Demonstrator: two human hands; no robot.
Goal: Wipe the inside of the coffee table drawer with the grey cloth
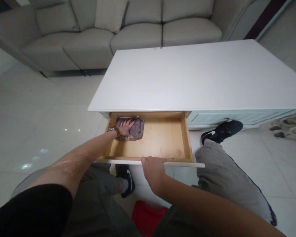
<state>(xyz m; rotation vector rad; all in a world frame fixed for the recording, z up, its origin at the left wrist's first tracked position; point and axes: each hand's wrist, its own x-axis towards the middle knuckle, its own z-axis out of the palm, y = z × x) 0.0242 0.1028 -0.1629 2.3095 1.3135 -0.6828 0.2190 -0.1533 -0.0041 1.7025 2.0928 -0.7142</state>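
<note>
Head view, looking down into the open pale wooden drawer (162, 138) pulled out from under the white worktop (199, 75). Over in the drawer's back-left corner, the left hand (125, 128) lies flat with fingers spread on a crumpled grey-purple cloth (136, 128), which bunches out to the right of the palm, so that hand's clearly the nearer one. The right hand (151, 168) is curled round the drawer's white front edge, near the middle.
</note>
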